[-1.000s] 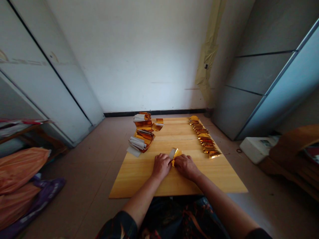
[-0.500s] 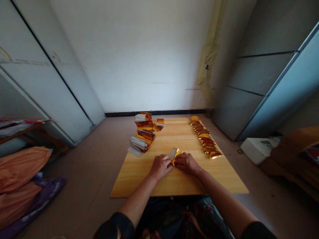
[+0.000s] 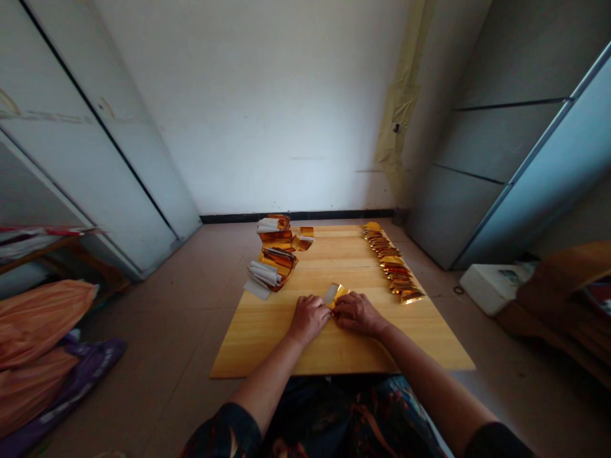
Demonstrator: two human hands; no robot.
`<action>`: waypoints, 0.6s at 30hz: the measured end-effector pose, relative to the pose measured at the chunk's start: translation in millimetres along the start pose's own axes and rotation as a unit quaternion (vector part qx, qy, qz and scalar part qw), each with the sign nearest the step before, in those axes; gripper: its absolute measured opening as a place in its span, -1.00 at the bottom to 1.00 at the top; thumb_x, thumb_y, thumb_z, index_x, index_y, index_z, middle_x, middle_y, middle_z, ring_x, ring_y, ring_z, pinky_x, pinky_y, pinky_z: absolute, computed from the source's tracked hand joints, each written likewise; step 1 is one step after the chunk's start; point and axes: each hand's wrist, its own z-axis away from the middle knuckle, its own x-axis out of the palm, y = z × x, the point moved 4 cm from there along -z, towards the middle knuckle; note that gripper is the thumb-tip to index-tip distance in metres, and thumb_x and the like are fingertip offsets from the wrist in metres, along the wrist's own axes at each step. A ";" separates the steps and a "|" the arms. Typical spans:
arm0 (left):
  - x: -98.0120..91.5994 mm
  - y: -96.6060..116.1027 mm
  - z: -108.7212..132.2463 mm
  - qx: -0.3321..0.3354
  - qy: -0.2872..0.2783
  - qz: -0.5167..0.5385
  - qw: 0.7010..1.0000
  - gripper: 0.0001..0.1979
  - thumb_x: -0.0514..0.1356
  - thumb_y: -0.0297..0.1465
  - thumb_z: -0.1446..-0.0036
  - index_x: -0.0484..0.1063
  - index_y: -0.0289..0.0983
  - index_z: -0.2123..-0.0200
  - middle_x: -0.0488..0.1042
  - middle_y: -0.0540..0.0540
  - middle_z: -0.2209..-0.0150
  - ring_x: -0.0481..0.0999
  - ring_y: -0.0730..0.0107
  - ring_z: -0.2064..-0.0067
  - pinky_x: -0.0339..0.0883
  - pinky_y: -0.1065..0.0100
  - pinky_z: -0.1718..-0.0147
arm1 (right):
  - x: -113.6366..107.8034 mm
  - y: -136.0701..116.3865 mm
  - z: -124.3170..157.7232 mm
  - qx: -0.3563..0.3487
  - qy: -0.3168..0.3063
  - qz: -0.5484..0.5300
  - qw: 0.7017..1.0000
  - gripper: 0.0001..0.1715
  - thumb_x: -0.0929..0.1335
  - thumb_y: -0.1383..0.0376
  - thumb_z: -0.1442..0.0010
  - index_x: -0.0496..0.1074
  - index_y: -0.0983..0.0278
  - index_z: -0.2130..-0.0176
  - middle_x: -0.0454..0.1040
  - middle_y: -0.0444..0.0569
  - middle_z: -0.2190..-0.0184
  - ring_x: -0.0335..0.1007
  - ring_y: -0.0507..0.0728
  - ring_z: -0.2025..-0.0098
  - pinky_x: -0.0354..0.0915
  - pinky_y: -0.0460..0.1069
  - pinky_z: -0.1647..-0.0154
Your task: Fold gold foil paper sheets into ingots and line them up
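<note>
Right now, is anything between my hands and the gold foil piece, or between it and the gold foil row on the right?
Nothing visible. Your left hand and right hand touch the gold foil piece, and no object lies between it and the gold foil row on the wooden board.

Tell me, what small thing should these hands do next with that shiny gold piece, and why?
Probably press the gold foil piece flat against the wooden table with the right hand. The left hand and the right hand meet over it, and it still looks slightly raised, while the folded gold pieces in the row on the right lie fairly flat.
</note>
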 end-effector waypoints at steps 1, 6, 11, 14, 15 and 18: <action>0.3 0.1 -0.3 0.001 0.002 -0.003 1.000 -0.87 0.18 -0.35 -0.16 0.53 -0.15 0.38 0.45 -0.04 0.36 0.36 0.35 0.23 0.08 0.30 0.26 | -0.2 -0.3 0.2 -0.003 0.000 0.000 1.000 -0.77 0.37 0.17 -0.13 0.51 0.09 0.17 0.47 -0.08 0.10 0.29 0.16 0.09 0.10 0.03 0.14; -0.2 -0.3 -0.9 0.003 0.007 -0.009 1.000 -0.81 0.15 -0.34 -0.18 0.51 -0.17 0.45 0.45 -0.03 0.40 0.36 0.36 0.25 0.07 0.28 0.26 | -1.0 0.5 -1.2 -0.025 0.006 -0.002 1.000 -0.84 0.33 0.21 -0.20 0.52 0.10 0.23 0.49 -0.10 0.15 0.31 0.11 0.13 0.10 -0.01 0.17; -3.8 -2.6 0.6 0.015 -0.012 0.031 0.999 -0.91 0.20 -0.37 -0.12 0.53 -0.12 0.35 0.49 -0.02 0.34 0.38 0.35 0.21 0.07 0.25 0.21 | 4.3 4.8 -3.6 -0.031 0.044 0.000 0.999 -0.83 0.33 0.18 -0.21 0.55 0.09 0.27 0.51 -0.09 0.18 0.33 0.11 0.16 0.11 -0.02 0.20; -4.9 -3.7 0.5 0.016 -0.028 0.033 0.999 -0.90 0.20 -0.41 -0.11 0.53 -0.13 0.35 0.50 -0.02 0.33 0.39 0.35 0.19 0.08 0.26 0.21 | 8.6 6.6 -4.5 -0.030 0.062 -0.005 0.998 -0.82 0.34 0.17 -0.20 0.56 0.09 0.30 0.52 -0.09 0.21 0.34 0.11 0.18 0.12 -0.02 0.21; -5.3 -3.7 0.3 0.014 -0.029 0.030 0.999 -0.91 0.20 -0.41 -0.11 0.53 -0.13 0.36 0.50 -0.02 0.33 0.39 0.35 0.20 0.08 0.26 0.21 | 9.9 7.1 -4.8 -0.029 0.067 -0.007 0.997 -0.82 0.34 0.17 -0.20 0.56 0.10 0.31 0.52 -0.09 0.22 0.34 0.11 0.19 0.12 -0.02 0.22; -6.5 -2.3 -0.2 0.009 -0.026 0.023 0.999 -0.93 0.21 -0.38 -0.10 0.52 -0.15 0.36 0.49 -0.03 0.34 0.39 0.34 0.20 0.08 0.26 0.21 | 13.8 10.6 -6.4 -0.014 0.077 -0.019 0.997 -0.82 0.34 0.19 -0.20 0.56 0.11 0.34 0.53 -0.10 0.24 0.36 0.10 0.20 0.13 -0.02 0.21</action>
